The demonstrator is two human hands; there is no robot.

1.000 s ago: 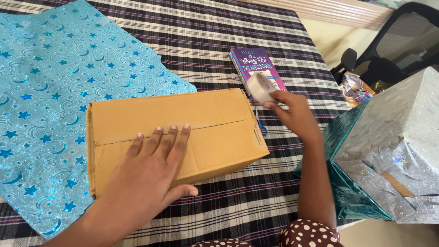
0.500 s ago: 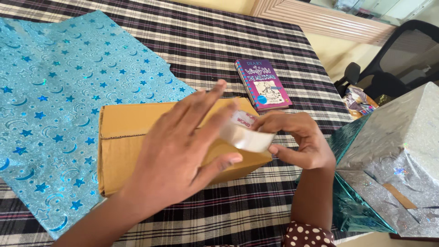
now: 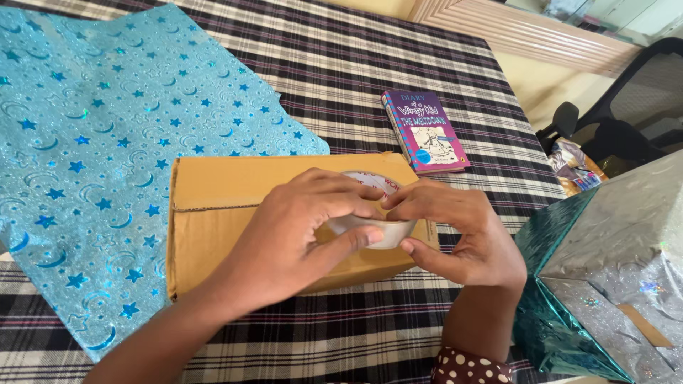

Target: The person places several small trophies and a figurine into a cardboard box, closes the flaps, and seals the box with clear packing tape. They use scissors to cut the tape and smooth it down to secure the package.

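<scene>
While both hands close around a roll of clear tape (image 3: 375, 213), the left hand (image 3: 295, 235) pinches its near side with thumb beneath and the right hand (image 3: 459, 231) grips the far side, fingertips meeting on top. Directly under the grip lies a cardboard box (image 3: 213, 213); left of it spreads blue starred wrapping paper (image 3: 92, 142), beyond it a purple book (image 3: 425, 131).

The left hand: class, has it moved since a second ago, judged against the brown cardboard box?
Yes. The left hand lay flat on the brown cardboard box; it has lifted and shifted right to grip the roll of clear tape with the right hand.
</scene>
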